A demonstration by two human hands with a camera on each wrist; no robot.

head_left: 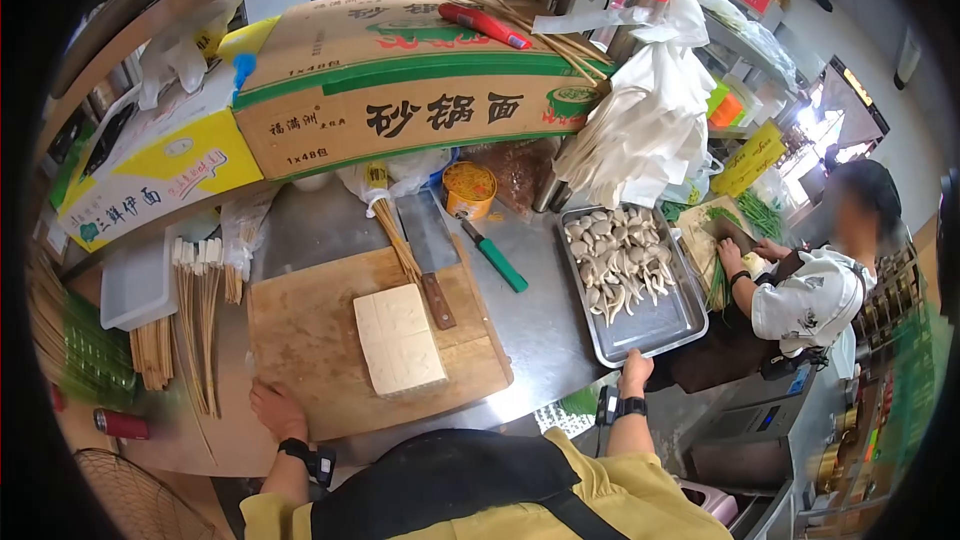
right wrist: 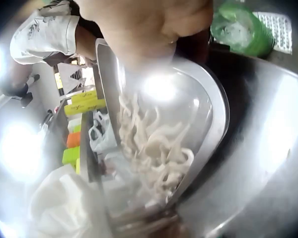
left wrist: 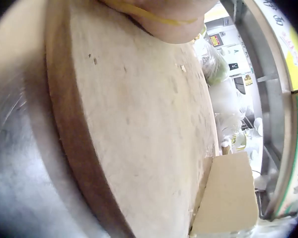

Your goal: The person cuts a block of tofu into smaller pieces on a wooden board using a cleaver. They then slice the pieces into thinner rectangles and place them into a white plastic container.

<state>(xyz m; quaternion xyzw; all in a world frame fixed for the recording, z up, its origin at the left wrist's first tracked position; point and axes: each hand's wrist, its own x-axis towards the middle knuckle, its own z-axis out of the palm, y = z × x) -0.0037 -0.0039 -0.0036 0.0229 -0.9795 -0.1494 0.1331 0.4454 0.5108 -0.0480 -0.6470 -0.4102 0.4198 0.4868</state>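
Observation:
A wooden cutting board (head_left: 310, 320) lies on the steel counter, bearing a pale tofu block (head_left: 395, 340) with scored lines on top. Beside the tofu is a cleaver (head_left: 428, 240) with a wooden handle. My left hand (head_left: 277, 410) rests at the board's near left corner; in the left wrist view its rounded side (left wrist: 169, 20) overlaps the board, fingers mostly hidden. On the right, my right hand (head_left: 635, 372) grips the near rim of a metal tray (head_left: 655, 338). Oyster mushrooms (head_left: 620, 255) fill the tray's far part; they show blurred in the right wrist view.
A green-handled knife (head_left: 497, 262) and an orange can (head_left: 469, 190) stand behind the board. Bamboo skewers (head_left: 200, 310) and a plastic container (head_left: 145, 280) are at the left. Cardboard boxes (head_left: 420, 120) line the shelf. Another person (head_left: 810, 290) cuts greens at the right.

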